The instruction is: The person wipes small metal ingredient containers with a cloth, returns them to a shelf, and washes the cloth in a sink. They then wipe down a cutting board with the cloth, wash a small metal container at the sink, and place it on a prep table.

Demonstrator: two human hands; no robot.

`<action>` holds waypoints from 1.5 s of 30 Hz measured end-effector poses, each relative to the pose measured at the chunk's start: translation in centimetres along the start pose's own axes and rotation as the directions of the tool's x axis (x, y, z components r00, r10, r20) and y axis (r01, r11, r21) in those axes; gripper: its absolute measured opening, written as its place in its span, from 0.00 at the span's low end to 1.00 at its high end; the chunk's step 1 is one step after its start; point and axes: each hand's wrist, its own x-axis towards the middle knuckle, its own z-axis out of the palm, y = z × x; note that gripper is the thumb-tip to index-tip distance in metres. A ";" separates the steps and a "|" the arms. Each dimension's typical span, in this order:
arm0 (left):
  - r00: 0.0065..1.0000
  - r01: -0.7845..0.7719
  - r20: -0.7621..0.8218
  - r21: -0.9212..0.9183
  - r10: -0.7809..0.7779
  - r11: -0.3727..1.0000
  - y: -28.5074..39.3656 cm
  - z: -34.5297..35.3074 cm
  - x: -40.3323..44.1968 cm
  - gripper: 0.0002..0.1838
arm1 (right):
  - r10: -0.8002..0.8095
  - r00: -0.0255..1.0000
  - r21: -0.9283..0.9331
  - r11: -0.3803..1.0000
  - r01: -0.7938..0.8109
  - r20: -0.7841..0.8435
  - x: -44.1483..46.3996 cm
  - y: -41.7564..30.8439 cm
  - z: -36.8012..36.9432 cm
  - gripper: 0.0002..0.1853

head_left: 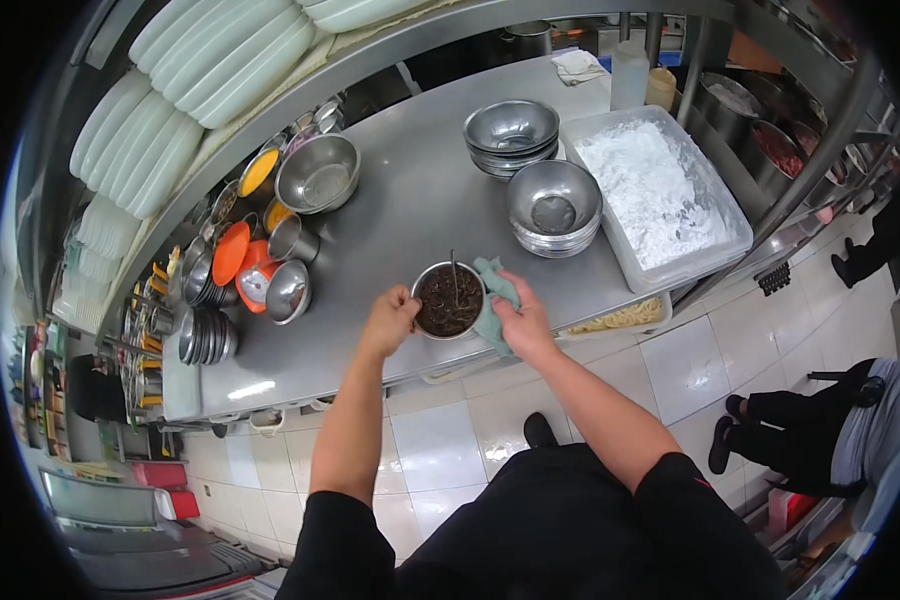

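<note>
A round metal container (436, 312) of dark brown sauce, with a thin metal utensil handle (455, 275) sticking up from it, is between my hands at the front edge of the steel counter. My left hand (391, 320) grips its left rim, fingers curled and thumb pressed to the edge. On the other side my right hand (526, 318) is closed around a folded green cloth (494, 305), which lies against the container's right side. Whether the container rests on the counter or is lifted slightly, I cannot tell.
Stacked metal bowls (555, 205) stand beside a plastic tub of white powder (655, 190). At left are a large steel bowl (318, 175), an orange scale (257, 280) and smaller bowls. White plates (220, 60) line the shelf above. Two other people (820, 410) stand at right.
</note>
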 end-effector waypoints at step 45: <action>0.989 0.085 -0.050 -0.577 -0.139 0.812 7.3 -1.6 -2.8 0.06 | -0.022 0.868 -0.323 0.923 0.208 0.496 -7.4 -4.2 -1.1 0.20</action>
